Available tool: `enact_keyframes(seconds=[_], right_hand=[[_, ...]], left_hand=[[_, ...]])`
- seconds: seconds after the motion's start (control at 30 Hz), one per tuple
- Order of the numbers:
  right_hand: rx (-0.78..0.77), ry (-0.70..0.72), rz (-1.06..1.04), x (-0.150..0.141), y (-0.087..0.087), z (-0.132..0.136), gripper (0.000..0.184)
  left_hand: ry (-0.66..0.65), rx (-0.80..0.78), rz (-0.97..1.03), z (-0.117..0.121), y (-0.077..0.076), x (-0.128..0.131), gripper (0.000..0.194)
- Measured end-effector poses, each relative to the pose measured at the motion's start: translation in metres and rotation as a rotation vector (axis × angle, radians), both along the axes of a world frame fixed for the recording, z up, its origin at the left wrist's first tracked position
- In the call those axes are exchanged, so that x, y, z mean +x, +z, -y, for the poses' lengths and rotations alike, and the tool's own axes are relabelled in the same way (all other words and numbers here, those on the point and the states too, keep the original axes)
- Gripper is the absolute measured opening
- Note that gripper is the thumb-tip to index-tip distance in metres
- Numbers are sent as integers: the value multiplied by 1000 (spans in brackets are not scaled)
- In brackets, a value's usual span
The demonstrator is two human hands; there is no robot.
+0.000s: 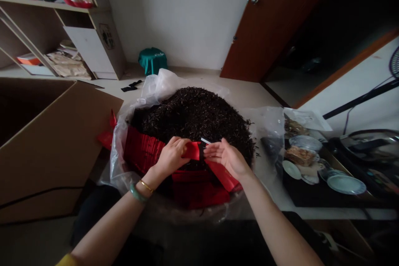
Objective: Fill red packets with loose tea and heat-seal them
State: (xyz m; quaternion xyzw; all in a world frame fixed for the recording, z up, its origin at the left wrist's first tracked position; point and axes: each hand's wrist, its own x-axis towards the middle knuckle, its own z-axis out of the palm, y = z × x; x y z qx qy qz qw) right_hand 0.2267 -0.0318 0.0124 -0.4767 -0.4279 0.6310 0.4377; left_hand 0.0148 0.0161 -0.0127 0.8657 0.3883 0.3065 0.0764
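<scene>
My left hand (172,156) is closed around a small red packet (192,151), with a green bangle and a gold bracelet on its wrist. A dark band, perhaps the packet's mouth, shows at its right end. Against that end my right hand (227,158) holds its fingers stretched out, palm partly turned up. A short silvery strip (205,141) sticks out by the right fingertips; whether the hand holds it is unclear. Beneath both hands lies a heap of dark dried tea leaves (202,110) in a plastic-lined round container. Stacked red packets (141,149) rest on the heap's left and near side.
At the left stands an open cardboard box (59,145). To the right, a dark tray (299,193) carries lidded dishes and food containers. A teal covered bin (152,60) is by the wall, near a brown door (264,20). Shelving (90,50) fills the back left.
</scene>
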Motion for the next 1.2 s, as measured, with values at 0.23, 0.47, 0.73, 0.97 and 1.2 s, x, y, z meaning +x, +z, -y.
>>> enact_keyframes(seconds=[0.23, 0.47, 0.73, 0.97, 1.2], right_hand=[[350, 309, 787, -20, -35, -11, 39], [277, 725, 1329, -65, -24, -28, 82], [321, 755, 1400, -77, -29, -27, 95], [324, 758, 1542, -74, -29, -19, 79], [396, 710, 1569, -71, -36, -15, 66]], left_hand=[[88, 16, 30, -6, 4, -5, 45], [83, -36, 65, -2, 9, -4, 66], [61, -127, -121, 0, 19, -9, 54], [109, -229, -244, 0, 27, -12, 38], [108, -237, -398, 0, 51, -26, 33]])
